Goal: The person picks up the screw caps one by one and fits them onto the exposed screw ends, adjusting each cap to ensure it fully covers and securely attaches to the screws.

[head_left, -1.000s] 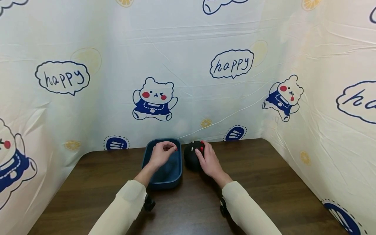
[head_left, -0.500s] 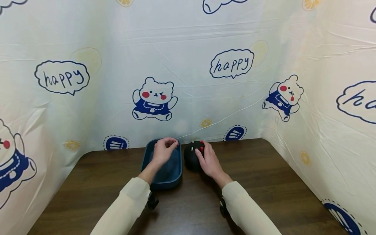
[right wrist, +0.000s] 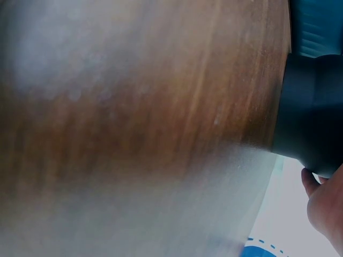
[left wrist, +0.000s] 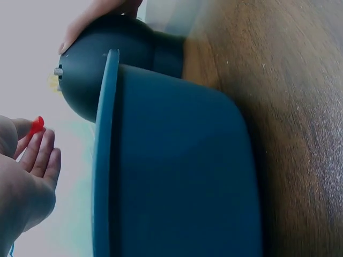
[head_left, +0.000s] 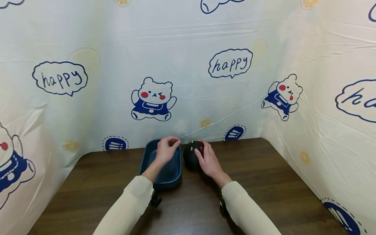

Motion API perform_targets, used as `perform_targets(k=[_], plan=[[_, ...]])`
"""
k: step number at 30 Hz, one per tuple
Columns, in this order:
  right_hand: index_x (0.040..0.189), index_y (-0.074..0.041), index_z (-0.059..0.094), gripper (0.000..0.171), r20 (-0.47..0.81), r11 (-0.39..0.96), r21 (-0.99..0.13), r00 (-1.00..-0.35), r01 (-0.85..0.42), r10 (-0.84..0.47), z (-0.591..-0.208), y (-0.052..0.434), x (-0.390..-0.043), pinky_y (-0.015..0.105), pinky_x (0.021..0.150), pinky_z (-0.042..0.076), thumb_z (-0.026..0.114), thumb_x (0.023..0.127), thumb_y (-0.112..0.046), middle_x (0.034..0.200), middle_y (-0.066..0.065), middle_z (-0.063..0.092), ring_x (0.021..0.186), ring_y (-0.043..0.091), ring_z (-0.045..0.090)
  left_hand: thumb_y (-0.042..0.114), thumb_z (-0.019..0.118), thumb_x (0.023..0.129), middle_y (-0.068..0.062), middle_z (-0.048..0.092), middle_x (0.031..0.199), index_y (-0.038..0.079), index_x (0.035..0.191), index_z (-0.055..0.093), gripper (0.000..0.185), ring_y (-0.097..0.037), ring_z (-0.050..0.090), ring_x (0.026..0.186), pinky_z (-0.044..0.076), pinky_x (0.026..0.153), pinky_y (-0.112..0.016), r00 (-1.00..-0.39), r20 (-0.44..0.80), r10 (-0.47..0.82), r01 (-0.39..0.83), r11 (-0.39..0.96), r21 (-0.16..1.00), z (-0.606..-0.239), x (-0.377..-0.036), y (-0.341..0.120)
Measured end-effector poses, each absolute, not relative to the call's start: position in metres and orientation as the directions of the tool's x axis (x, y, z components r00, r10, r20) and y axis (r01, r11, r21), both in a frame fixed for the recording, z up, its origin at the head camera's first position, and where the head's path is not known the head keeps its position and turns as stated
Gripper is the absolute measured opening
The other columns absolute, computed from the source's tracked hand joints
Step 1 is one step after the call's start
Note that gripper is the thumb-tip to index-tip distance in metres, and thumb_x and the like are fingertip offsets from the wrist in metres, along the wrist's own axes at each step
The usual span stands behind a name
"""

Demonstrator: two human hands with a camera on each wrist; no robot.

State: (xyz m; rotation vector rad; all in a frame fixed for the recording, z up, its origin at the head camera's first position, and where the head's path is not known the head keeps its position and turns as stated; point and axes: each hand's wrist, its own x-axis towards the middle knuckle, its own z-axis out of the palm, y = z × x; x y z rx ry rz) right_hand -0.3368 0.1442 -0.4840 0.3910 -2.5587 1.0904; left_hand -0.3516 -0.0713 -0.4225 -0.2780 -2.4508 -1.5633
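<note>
In the head view, at the lower middle of the frame, your left hand (head_left: 165, 152) hovers over the far right corner of the dark blue tray (head_left: 148, 159), fingers curled and pinching a small red piece (head_left: 179, 141) at the tips; a second ago that hand sat lower, over the tray's middle, so the piece has been lifted out and carried toward the black round holder (head_left: 191, 157) just right of the tray. Your right hand (head_left: 209, 161) rests curled round that holder's right side, steadying it as before, with red and pale pegs showing on top. In the left wrist view the tray's outer wall (left wrist: 177, 176) fills the centre, the black holder (left wrist: 102, 61) rises behind it at upper left, and the red piece (left wrist: 36, 126) shows at your fingertips (left wrist: 43, 155) on the left edge. In the right wrist view, the holder (right wrist: 311, 118) stands on the brown wooden table (right wrist: 134, 107) at right, with your right fingers (right wrist: 324, 206) at its side.
</note>
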Motion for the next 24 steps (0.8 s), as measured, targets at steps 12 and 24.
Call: perform_targets(k=[12,24], plan=[[0.154,-0.008,0.033,0.065,0.400,0.670,-0.646,-0.910,-0.365,-0.111,-0.486,0.143,-0.338,0.050,0.116,0.037,0.042,0.107,-0.052,0.153,0.016,0.041,0.136,0.032,0.045,0.019,0.070,0.099,-0.004,0.075,0.099,0.012,0.106,0.076,0.012,-0.021,0.066,0.092,0.056,0.087,-0.040,-0.942,0.332,0.039,0.318,0.413,0.854,-0.421,-0.354,-0.058],[0.154,-0.008,0.033,0.067,0.394,0.675,-0.642,-0.912,-0.364,-0.117,-0.486,0.144,-0.340,0.050,0.116,0.036,0.038,0.107,-0.056,0.153,0.016,0.041,0.136,0.032,0.045,0.019,0.069,0.100,-0.005,0.075,0.099,0.012,0.105,0.076,0.012,-0.022,0.065,0.090,0.057,0.086,-0.039,-0.937,0.346,0.051,0.336,0.405,0.850,-0.419,-0.362,-0.050]])
